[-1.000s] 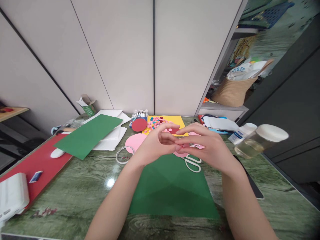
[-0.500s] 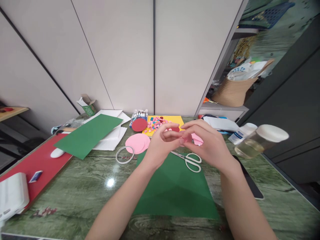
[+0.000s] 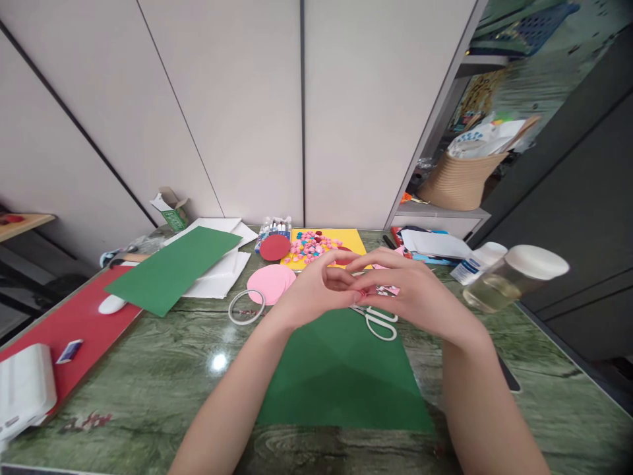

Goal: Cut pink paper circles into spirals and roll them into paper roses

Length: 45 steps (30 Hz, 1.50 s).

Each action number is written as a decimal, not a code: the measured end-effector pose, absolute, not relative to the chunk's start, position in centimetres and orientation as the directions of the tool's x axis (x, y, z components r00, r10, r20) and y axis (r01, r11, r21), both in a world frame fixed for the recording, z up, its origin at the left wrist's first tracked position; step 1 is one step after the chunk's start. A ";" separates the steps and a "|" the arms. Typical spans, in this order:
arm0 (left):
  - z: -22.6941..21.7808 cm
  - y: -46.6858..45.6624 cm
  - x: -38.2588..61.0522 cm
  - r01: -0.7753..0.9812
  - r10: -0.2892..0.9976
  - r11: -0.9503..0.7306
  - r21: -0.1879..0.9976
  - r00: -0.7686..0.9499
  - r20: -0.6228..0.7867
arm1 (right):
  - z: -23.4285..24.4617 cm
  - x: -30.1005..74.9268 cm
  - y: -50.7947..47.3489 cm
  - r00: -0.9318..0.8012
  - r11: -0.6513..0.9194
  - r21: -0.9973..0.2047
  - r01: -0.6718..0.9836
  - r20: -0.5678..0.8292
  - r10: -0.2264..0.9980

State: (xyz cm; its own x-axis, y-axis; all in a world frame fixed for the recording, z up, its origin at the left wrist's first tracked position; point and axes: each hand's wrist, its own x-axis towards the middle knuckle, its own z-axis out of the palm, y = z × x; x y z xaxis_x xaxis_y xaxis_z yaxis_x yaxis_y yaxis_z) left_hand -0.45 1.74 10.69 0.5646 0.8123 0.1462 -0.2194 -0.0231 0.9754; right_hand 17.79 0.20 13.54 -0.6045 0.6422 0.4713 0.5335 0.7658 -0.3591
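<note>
My left hand (image 3: 319, 288) and my right hand (image 3: 410, 290) meet above the back of a green sheet of paper (image 3: 341, 376). Between their fingertips is a small pink piece of paper (image 3: 363, 295), mostly covered by the fingers. Both hands pinch it with thumb and fingers, the other fingers curved above. White-handled scissors (image 3: 380, 324) lie on the green sheet just under my right hand, their blades partly hidden. Beyond my left hand, pink paper circles (image 3: 267, 284) overlap beside a white ring (image 3: 246, 307). Small pink, blue and red pieces (image 3: 311, 246) are heaped on a yellow sheet (image 3: 353, 239).
A red paper circle (image 3: 275, 247) leans on a box of tubes (image 3: 273, 229). At left are another green sheet (image 3: 173, 267), a red sheet (image 3: 84, 330) and a white device (image 3: 27, 386). A lidded clear container (image 3: 514, 280) and a white bottle (image 3: 477, 264) stand at right.
Both hands have come down slightly toward the scissors, fingertips still together. Less of the pink paper shows between them now. The things on the table have stayed put.
</note>
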 end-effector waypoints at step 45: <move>10.2 2.1 0.3 -0.367 0.920 -0.051 0.929 0.344 0.187 | 13.3 17.4 0.7 -0.487 0.761 -0.295 0.578 0.623 0.612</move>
State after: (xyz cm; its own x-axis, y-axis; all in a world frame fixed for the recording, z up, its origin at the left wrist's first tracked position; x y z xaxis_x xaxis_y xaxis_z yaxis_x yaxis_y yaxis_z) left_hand 0.34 2.09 10.22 0.3444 0.9200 0.1868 -0.3667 -0.0513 0.9289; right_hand 17.36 0.72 13.31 -0.4870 0.6117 0.6234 0.5783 0.7607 -0.2947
